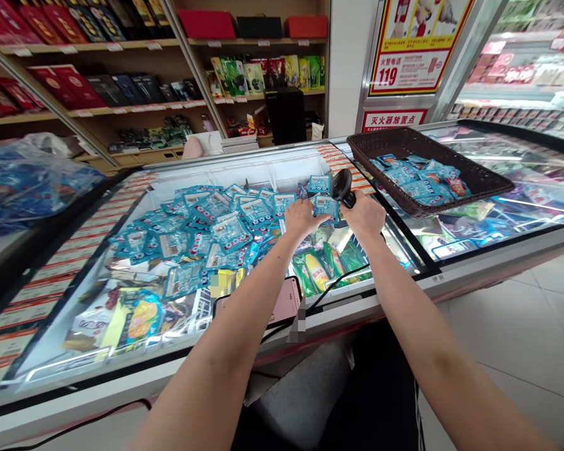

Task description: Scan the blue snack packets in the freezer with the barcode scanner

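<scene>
My left hand [301, 218] pinches a small blue snack packet [326, 205] above the glass lid of a chest freezer [357, 294]. My right hand [365, 216] grips the handle of a black barcode scanner [342, 185], whose head sits right beside that packet. A cable [338, 282] trails from the scanner toward me. A heap of several similar blue packets [207, 232] lies on the lid just left of my hands. A pink phone [284, 304] rests on the lid under my left forearm.
A dark woven basket [479, 175] holding more blue packets stands on the lid to the right. A blue plastic bag [23, 181] sits at far left. Shelves of boxed goods [122, 88] line the back wall. A red-and-yellow notice [416, 44] hangs behind the freezer.
</scene>
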`<state>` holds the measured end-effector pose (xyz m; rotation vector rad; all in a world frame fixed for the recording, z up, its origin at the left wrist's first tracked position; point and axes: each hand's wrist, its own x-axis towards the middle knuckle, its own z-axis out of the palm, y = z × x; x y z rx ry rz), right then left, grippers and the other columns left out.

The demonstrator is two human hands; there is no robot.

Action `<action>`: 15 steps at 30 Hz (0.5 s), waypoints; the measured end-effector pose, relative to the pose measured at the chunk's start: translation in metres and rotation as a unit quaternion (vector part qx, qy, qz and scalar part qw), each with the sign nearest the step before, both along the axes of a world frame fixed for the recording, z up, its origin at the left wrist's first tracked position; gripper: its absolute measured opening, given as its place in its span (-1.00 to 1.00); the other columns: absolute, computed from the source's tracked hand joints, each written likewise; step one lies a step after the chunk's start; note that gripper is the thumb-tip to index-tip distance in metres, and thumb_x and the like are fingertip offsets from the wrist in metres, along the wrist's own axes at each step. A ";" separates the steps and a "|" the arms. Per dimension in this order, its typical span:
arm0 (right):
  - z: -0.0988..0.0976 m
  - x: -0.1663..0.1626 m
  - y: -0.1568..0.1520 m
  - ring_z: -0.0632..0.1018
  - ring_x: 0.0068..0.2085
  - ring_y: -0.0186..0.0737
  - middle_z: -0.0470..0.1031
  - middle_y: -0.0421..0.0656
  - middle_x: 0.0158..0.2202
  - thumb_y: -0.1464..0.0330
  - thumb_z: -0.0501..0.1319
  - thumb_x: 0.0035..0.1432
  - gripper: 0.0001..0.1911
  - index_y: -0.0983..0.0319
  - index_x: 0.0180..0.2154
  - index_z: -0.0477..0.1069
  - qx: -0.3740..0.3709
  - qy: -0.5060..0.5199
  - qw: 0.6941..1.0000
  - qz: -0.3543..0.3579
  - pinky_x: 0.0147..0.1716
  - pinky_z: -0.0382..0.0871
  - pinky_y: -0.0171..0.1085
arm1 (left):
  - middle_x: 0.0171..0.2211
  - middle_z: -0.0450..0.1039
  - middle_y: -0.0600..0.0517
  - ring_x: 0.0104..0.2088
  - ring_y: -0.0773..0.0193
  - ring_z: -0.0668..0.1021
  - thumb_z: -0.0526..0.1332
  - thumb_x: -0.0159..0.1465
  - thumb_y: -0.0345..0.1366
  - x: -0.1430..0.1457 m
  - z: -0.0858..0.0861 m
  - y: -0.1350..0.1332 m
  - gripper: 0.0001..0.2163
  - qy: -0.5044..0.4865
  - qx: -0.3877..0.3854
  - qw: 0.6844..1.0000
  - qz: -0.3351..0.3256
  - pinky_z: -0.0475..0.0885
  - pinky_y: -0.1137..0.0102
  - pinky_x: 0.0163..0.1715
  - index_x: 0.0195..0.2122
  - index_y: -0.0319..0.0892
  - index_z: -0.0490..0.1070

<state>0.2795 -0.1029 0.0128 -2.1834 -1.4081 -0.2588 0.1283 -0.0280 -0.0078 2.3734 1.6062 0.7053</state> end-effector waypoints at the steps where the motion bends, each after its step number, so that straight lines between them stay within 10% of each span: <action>1: -0.001 0.000 0.000 0.56 -0.22 0.01 0.56 0.03 -0.25 0.09 0.15 0.15 -0.58 0.23 -0.09 0.42 0.003 0.000 1.000 0.002 -0.29 0.31 -0.18 | -0.21 0.43 -0.16 -0.07 -0.08 0.46 0.32 -0.02 0.12 -0.006 0.000 0.004 -0.55 -0.012 -0.021 1.000 -0.017 0.33 0.10 -0.08 -0.33 -0.16 0.34; 9: -0.003 -0.004 -0.002 0.56 -0.21 -0.01 0.56 -0.02 -0.25 0.08 0.12 0.16 -0.59 0.19 -0.08 0.42 0.019 -0.003 0.999 0.042 -0.28 0.31 -0.19 | -0.14 0.44 -0.07 -0.29 0.25 0.52 0.23 0.13 -0.24 -0.057 0.002 0.017 -0.52 -0.280 -0.117 0.947 -0.104 0.46 0.31 -0.33 0.05 -0.18 0.15; 15: 0.001 -0.013 -0.008 0.56 -0.21 -0.04 0.57 -0.07 -0.23 0.11 0.15 0.14 -0.61 0.14 -0.05 0.42 0.034 -0.029 0.993 0.106 -0.28 0.31 -0.20 | -0.26 0.46 0.01 -0.31 0.28 0.53 0.16 0.19 -0.20 -0.062 -0.004 0.016 -0.70 -0.292 -0.103 0.942 -0.127 0.48 0.35 -0.32 -0.07 -0.15 0.35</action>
